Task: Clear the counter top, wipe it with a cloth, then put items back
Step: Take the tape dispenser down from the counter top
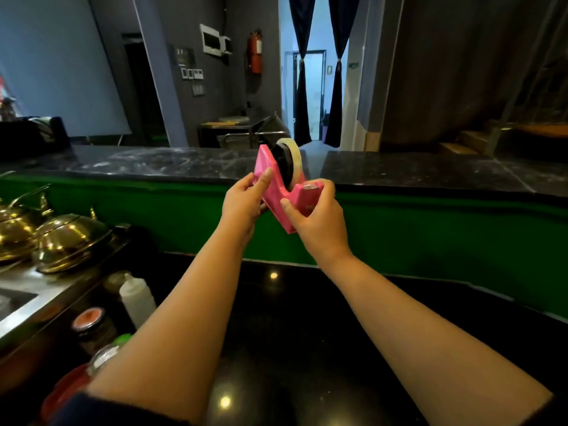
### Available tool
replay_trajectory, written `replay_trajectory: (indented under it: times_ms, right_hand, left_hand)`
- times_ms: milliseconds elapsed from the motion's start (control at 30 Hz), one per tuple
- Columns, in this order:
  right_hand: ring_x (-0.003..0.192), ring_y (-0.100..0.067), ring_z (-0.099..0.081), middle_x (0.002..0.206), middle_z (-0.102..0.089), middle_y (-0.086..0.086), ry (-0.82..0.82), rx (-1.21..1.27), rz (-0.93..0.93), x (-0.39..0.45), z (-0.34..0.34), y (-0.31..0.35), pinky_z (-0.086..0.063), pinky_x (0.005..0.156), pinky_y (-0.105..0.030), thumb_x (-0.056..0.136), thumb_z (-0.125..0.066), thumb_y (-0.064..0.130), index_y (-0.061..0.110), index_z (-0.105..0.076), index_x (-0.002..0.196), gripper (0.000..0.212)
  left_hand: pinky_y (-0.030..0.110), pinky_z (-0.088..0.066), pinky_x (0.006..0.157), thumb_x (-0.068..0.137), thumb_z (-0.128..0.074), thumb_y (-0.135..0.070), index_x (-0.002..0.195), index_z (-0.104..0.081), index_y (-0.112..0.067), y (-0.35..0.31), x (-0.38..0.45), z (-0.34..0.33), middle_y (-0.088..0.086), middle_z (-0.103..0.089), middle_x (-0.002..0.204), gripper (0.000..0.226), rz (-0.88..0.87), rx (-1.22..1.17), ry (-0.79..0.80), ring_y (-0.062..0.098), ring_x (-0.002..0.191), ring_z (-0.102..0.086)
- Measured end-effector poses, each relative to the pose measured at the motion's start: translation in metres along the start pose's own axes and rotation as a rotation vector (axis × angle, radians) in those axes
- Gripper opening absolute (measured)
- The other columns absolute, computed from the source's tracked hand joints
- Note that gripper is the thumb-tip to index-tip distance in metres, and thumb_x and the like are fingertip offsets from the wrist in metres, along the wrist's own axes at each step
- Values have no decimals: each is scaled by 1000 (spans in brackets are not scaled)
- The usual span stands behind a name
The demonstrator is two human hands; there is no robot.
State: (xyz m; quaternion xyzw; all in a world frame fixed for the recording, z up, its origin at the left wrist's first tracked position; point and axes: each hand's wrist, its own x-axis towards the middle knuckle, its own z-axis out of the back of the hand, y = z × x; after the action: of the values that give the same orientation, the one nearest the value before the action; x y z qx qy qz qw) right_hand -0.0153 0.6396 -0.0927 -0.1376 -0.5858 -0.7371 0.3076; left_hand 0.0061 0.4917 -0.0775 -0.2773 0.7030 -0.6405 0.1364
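Held up at centre, tilted, above the black lower counter (295,318) and in front of the marble counter top (153,162): pink tape dispenser (278,192), roll at 12 o'clock. Gripped at its 9 o'clock end by left hand (242,201), thumb along the side. Clasped at 3 o'clock end by right hand (316,216). At 8 o'clock: brass pots (61,238), squeeze bottle (136,298).

I have both forearms stretched forward, my left hand (242,204) and right hand (316,216) raised close together, fingers curled in a grip.
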Motion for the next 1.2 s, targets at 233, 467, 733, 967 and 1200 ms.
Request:
replay_trajectory:
  times_ms: [233, 467, 733, 967, 1200]
  right_hand:
    - [90, -5, -58, 103, -56, 10, 258, 86, -150, -65, -56, -37, -46, 71, -9, 79, -79, 23, 21, -41, 110, 49]
    - [88, -3, -57, 101, -58, 10, 391, 60, -303, -135, -121, -97, -43, 70, -5, 75, -81, 21, 20, -46, 108, 48]
    - [98, -12, -60, 113, -59, 2, 446, -5, -396, -196, -181, -141, -49, 75, -17, 77, -79, 26, 19, -46, 116, 52]
    - [111, -21, -59, 126, -56, -6, 407, -55, -411, -211, -205, -149, -51, 79, -22, 77, -79, 25, 17, -43, 119, 56]
    - [116, -25, -57, 130, -54, -10, 401, -101, -421, -215, -217, -147, -53, 82, -27, 77, -79, 28, 17, -39, 127, 65]
  left_hand:
    - [43, -52, 94, 82, -72, -34, 132, -55, -9, 71, -55, 66, 9, -69, 115, 58, 141, 9, -123, 22, 103, -68]
    - [44, -47, 101, 71, -59, -49, 138, -47, -33, 186, -92, 129, -1, -63, 127, 70, 370, 224, -238, 16, 110, -62]
    - [8, -32, 99, 88, -46, 2, 148, -34, -24, 236, -156, 165, -3, -48, 141, 66, 349, 755, -29, 7, 122, -50]
    - [40, 0, 120, 99, -36, -40, 153, -14, -27, 268, -204, 192, -9, -5, 160, 60, 191, 1391, 134, 13, 148, 0]
    - [39, 10, 117, 99, -19, -51, 152, -1, -35, 279, -218, 203, -14, 8, 159, 59, 141, 1505, 82, 5, 145, 14]
